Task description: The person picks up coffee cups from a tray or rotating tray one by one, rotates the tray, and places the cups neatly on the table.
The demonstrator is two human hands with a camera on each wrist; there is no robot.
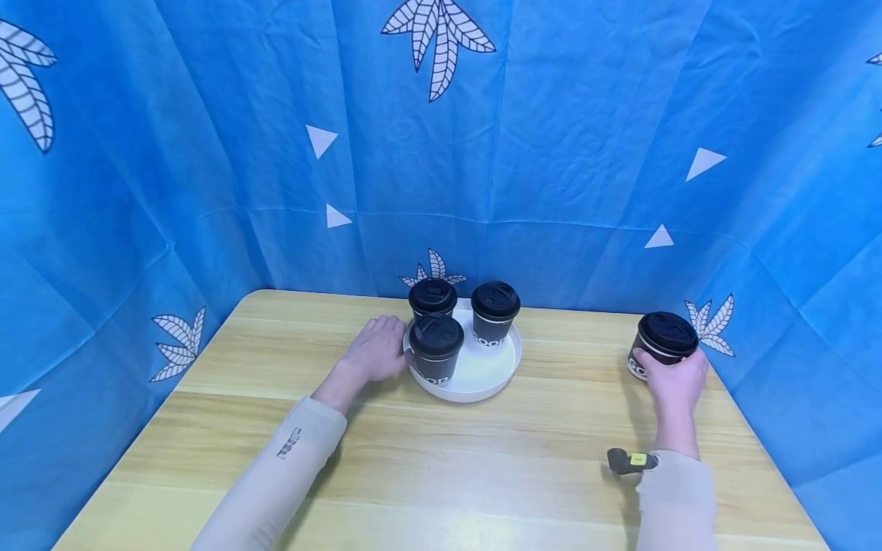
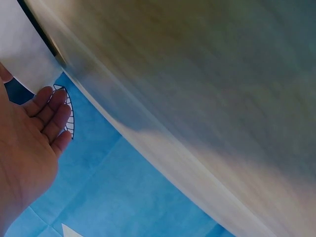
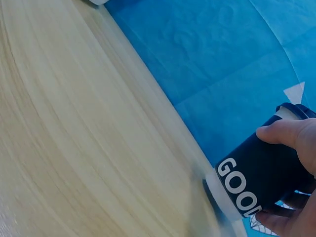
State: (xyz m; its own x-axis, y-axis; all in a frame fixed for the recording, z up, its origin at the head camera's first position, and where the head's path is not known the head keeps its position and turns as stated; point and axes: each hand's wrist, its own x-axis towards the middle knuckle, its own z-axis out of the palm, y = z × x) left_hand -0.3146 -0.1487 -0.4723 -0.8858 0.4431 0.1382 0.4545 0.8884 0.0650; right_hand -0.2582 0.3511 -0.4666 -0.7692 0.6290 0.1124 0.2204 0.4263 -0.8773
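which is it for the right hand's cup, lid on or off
On: the head view shows a black lid capping the cup the right hand grips.

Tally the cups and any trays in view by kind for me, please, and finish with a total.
Dark cups with black lids: 4 (front cup on the tray's left side, the cup behind it, cup on the tray's right side, cup in the right hand)
Round white tray: 1
Total: 5
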